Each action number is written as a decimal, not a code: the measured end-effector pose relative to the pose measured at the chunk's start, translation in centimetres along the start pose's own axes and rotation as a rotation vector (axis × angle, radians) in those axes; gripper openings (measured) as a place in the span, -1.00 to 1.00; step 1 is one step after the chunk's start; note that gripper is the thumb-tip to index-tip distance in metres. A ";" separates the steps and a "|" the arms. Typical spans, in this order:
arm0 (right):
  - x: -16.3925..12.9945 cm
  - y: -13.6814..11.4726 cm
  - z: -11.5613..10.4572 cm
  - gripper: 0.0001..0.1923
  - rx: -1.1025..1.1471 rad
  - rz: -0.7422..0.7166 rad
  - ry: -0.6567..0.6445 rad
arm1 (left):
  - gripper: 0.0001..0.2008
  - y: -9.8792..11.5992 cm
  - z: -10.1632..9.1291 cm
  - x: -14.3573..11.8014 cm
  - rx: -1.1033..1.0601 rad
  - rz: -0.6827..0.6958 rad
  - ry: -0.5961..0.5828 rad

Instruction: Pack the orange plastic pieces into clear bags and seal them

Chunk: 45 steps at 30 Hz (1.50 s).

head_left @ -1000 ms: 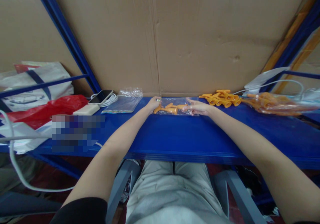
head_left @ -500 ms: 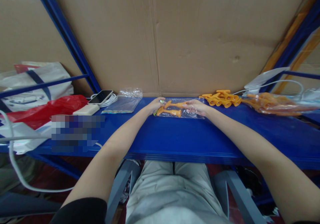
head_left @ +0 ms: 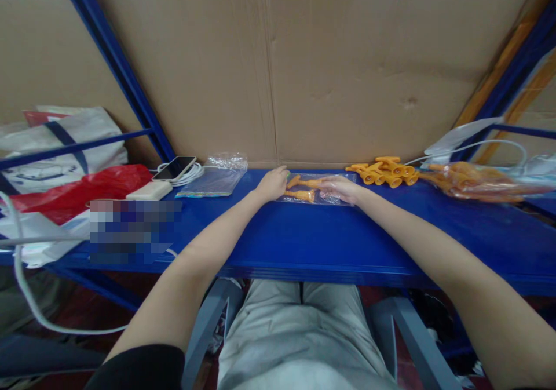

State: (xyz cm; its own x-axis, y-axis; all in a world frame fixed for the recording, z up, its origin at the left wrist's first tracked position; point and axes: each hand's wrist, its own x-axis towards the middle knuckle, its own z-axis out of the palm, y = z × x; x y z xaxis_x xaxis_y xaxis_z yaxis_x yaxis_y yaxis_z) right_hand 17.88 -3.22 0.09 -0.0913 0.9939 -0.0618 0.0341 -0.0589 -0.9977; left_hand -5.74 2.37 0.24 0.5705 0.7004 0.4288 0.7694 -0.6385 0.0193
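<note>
— Since before, what moved?
— Both hands slid the clear bag (head_left: 319, 189) rightward on the table (head_left: 304, 233).
— Grips?
— Left hand (head_left: 273, 183) and right hand (head_left: 341, 188) pinch its ends.

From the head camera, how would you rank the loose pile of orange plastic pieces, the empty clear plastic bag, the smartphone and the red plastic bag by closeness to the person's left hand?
1. Empty clear plastic bag, just left of the left hand.
2. Smartphone, further left, and loose pile of orange plastic pieces, to the right: too close to call.
3. Red plastic bag, far left.
</note>
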 end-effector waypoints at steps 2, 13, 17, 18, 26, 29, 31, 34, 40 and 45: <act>0.0 0.1 0.1 -0.90 0.033 -0.002 0.026 | -0.58 0.8 -0.3 -0.1 0.063 0.045 -0.086; 0.1 0.3 1.1 -0.78 0.104 -0.038 0.188 | -0.55 3.4 -2.3 -0.7 0.224 -0.099 -0.307; -0.1 0.1 1.4 -0.77 0.067 -0.043 0.193 | -0.62 3.8 -2.9 -0.8 0.287 -0.117 -0.253; -0.1 0.2 1.4 -0.77 0.048 -0.047 0.189 | -0.63 3.9 -3.1 -0.8 0.298 -0.117 -0.231; 0.2 0.6 1.0 -0.77 -0.093 -0.102 0.114 | -0.57 3.1 -1.7 -0.5 0.140 -0.044 -0.115; 0.3 0.8 0.8 -0.70 -0.079 -0.109 0.074 | -0.45 1.9 0.2 -0.1 -0.007 0.052 -0.125; 0.5 0.9 0.7 -0.69 -0.074 -0.116 0.050 | -0.42 1.0 1.4 0.3 -0.071 0.063 -0.206; 0.5 1.0 0.5 -0.72 -0.069 -0.138 0.027 | -0.40 -0.4 2.5 1.0 -0.074 0.060 -0.327; 0.4 0.6 0.7 -0.82 -0.105 -0.121 0.120 | -0.37 -1.0 2.2 1.6 -0.018 0.078 -0.432; 1.0 -0.4 -0.1 -0.81 -0.333 -0.182 0.322 | -0.38 -1.1 1.1 1.2 0.007 -0.038 -0.468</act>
State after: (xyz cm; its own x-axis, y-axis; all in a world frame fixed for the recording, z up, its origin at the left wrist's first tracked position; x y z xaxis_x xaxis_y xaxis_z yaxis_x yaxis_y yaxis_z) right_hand 17.86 -2.18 0.39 0.1844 0.9667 0.1773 0.3673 0.0995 -0.9248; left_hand -5.60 4.32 -0.24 0.6088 0.7929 -0.0257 0.7933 -0.6085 0.0200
